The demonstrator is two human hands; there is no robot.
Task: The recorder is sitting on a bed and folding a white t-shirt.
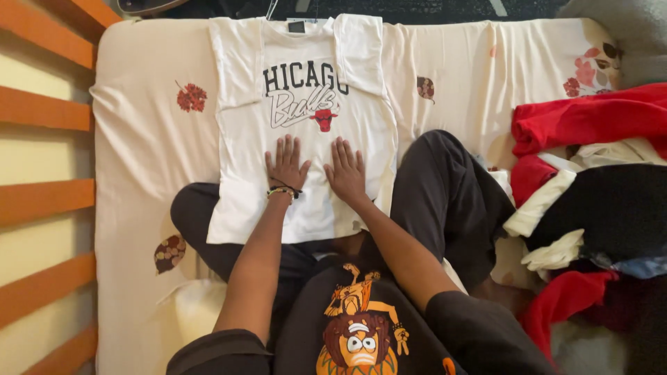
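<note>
A white T-shirt (306,201) with black lettering and a small red emblem lies spread flat on the bed in front of me, its sleeves folded inward over the chest. My left hand (285,165), with bead bracelets at the wrist, rests palm down on the shirt's middle, fingers spread. Beside it, my right hand (345,171) also lies flat on the fabric, fingers apart. Neither hand holds anything. The shirt's lower edge drapes over my crossed legs in dark trousers.
A cream bedsheet (146,160) with red leaf prints covers the mattress. An orange and yellow striped wall (42,201) runs along the left. A pile of clothes (590,208) in red, white and black lies at the right.
</note>
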